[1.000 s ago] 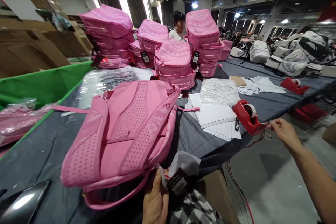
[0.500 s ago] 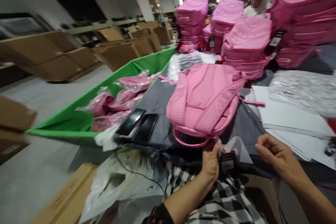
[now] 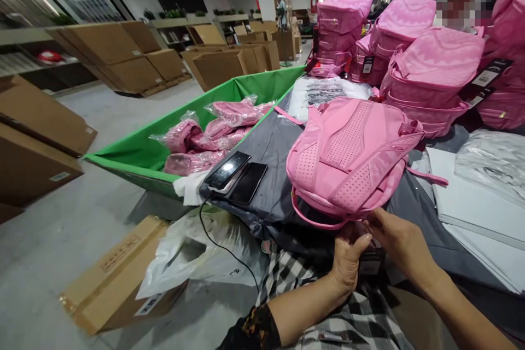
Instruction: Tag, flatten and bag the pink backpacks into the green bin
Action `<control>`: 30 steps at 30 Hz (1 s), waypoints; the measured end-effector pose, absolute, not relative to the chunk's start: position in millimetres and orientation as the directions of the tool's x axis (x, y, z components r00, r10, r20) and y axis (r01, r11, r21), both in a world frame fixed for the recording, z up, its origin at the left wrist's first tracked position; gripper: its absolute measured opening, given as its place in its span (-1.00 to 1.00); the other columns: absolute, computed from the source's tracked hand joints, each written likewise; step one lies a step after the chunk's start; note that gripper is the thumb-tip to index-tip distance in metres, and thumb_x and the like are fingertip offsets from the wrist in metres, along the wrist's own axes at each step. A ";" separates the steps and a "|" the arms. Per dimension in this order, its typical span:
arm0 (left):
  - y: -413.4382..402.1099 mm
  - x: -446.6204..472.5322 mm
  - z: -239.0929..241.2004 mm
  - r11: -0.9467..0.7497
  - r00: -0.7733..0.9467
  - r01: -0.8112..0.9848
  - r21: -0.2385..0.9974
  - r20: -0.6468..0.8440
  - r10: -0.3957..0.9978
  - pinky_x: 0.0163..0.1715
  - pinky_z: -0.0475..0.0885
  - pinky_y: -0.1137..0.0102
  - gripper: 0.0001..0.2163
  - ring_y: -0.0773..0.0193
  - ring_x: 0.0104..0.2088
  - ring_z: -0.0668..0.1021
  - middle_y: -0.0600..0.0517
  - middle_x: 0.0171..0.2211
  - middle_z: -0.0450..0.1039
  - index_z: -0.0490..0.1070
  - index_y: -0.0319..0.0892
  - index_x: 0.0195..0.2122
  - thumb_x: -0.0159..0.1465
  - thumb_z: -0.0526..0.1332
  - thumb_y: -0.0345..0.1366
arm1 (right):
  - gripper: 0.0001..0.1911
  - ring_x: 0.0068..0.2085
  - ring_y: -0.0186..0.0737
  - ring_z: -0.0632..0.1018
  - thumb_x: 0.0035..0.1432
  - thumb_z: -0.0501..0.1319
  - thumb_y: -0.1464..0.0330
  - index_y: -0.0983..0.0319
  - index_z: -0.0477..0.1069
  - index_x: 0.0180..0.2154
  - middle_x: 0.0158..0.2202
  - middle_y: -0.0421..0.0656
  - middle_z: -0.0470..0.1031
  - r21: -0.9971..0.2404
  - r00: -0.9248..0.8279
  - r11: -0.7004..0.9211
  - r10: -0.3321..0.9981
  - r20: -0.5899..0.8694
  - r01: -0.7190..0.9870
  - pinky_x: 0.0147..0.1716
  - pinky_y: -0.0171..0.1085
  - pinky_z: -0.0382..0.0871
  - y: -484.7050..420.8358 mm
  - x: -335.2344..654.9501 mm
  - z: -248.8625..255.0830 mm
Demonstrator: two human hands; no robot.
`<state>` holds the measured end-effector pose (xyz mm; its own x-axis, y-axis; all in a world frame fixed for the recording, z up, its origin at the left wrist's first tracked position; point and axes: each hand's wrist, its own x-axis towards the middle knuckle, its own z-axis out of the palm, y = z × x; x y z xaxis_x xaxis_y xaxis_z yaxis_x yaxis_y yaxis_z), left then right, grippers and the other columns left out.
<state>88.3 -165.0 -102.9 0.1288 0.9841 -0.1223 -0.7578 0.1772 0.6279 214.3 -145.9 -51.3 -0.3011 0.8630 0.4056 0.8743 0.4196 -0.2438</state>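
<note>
A pink backpack (image 3: 348,158) lies straps-up on the dark-covered table, its top handle (image 3: 315,216) toward me. At its near edge, my left hand (image 3: 348,260) is closed, its fingers partly hidden beneath the bag. Just below hangs a dark hang tag (image 3: 370,266) with a white label, which the left hand seems to hold. My right hand (image 3: 400,240) has come in from the right, fingertips pinched together against the same edge near the left thumb. Whatever is in that pinch is too small or hidden to name.
Two phones (image 3: 246,183) lie left of the backpack. A green bin (image 3: 135,161) holds plastic-wrapped pink items (image 3: 197,142). Stacked pink backpacks (image 3: 435,60) stand behind, near a person. White sheets (image 3: 471,197) and clear plastic bags (image 3: 496,158) lie right. A carton (image 3: 110,279) sits on the floor.
My right hand has moved left from above the table to the backpack's near edge, beside my left hand. The left hand stays at that edge. The view has turned left.
</note>
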 end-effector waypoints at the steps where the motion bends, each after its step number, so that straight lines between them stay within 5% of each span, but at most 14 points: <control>1: -164.5 88.9 -102.7 0.193 0.121 -0.767 0.612 -0.157 0.980 0.17 0.38 0.20 -0.57 0.05 0.07 0.56 -0.11 -0.02 0.61 0.60 -0.17 -0.09 0.07 0.52 -0.07 | -0.79 -0.51 -0.21 0.53 0.35 0.05 0.24 0.14 0.36 -0.31 -0.48 -0.18 0.53 -0.262 -0.291 0.404 0.878 0.379 0.877 -0.57 -0.31 0.15 -146.2 215.6 -49.6; 5: -159.8 93.1 -104.2 0.263 0.076 -0.804 0.534 -0.347 0.935 0.13 0.40 0.16 -0.55 0.07 -0.07 0.62 -0.09 -0.14 0.65 0.64 -0.18 -0.23 -0.11 0.60 -0.08 | -0.82 -0.50 -0.20 0.52 0.32 0.05 0.22 0.12 0.33 -0.30 -0.46 -0.19 0.53 -0.513 -0.245 0.331 0.942 0.229 0.792 -0.53 -0.30 0.27 -143.4 225.1 -48.4; 9: -157.4 92.4 -105.8 0.295 0.103 -0.817 0.496 -0.379 0.920 0.10 0.41 0.16 -0.54 0.08 -0.12 0.62 -0.07 -0.21 0.65 0.65 -0.18 -0.27 -0.19 0.63 -0.12 | -0.78 -0.52 -0.20 0.49 0.29 0.05 0.16 0.13 0.32 -0.32 -0.48 -0.18 0.53 -0.708 -0.243 0.269 0.960 0.140 0.653 -0.49 -0.27 0.38 -135.4 228.9 -60.6; 13: -157.3 90.0 -106.1 0.293 0.083 -0.801 0.522 -0.388 0.918 0.03 0.45 0.20 -0.53 0.13 -0.18 0.63 -0.06 -0.21 0.66 0.66 -0.17 -0.30 -0.24 0.64 -0.12 | -0.75 -0.39 -0.14 0.60 0.24 0.05 0.18 0.19 0.37 -0.24 -0.35 -0.08 0.61 -0.765 -0.232 0.244 0.964 0.127 0.596 -0.38 -0.24 0.47 -132.3 223.5 -72.8; 17: -156.6 89.9 -105.6 0.312 0.095 -0.800 0.512 -0.405 0.909 -0.03 0.48 0.25 -0.55 0.16 -0.22 0.64 -0.04 -0.24 0.67 0.66 -0.16 -0.32 -0.26 0.65 -0.15 | -0.76 -0.46 -0.16 0.56 0.24 0.12 0.20 0.19 0.40 -0.17 -0.41 -0.14 0.58 -0.748 -0.165 0.218 0.976 0.145 0.627 -0.46 -0.26 0.41 -140.2 217.0 -75.3; 22: -156.4 86.9 -104.8 0.334 0.109 -0.794 0.508 -0.422 0.900 -0.12 0.49 0.29 -0.53 0.16 -0.25 0.64 -0.06 -0.24 0.67 0.65 -0.18 -0.30 -0.26 0.65 -0.16 | -0.73 -0.41 -0.19 0.51 0.28 0.11 0.15 0.17 0.45 -0.33 -0.37 -0.11 0.50 -0.735 -0.069 0.243 0.963 0.259 0.633 -0.39 -0.27 0.39 -150.3 209.9 -75.3; 26: -154.5 85.4 -105.8 0.323 0.096 -0.774 0.544 -0.403 0.910 -0.04 0.47 0.27 -0.52 0.15 -0.20 0.63 -0.07 -0.22 0.66 0.66 -0.19 -0.29 -0.24 0.65 -0.11 | -0.47 -0.38 -0.19 0.43 0.30 0.02 -0.09 0.19 0.36 -0.42 -0.42 -0.13 0.41 -0.872 -0.144 0.033 0.989 -0.043 0.489 -0.36 -0.24 0.38 -148.6 209.0 -66.6; 30: -153.8 90.2 -108.8 0.317 0.099 -0.746 0.585 -0.374 0.922 0.08 0.43 0.20 -0.43 0.04 -0.06 0.61 -0.12 -0.16 0.65 0.65 -0.18 -0.22 -0.22 0.62 0.03 | -0.29 -0.44 -0.29 0.26 0.03 0.15 -0.34 0.21 0.30 -0.43 -0.50 -0.25 0.24 -0.889 -0.156 -0.287 0.920 -0.359 0.358 -0.45 -0.29 0.24 -142.1 201.6 -54.0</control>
<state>90.2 -153.8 -108.8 0.0985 0.9221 -0.3741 -0.7465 0.3171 0.5850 201.6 -142.1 -54.0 -0.1555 0.9201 -0.3595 0.3581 -0.2867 -0.8886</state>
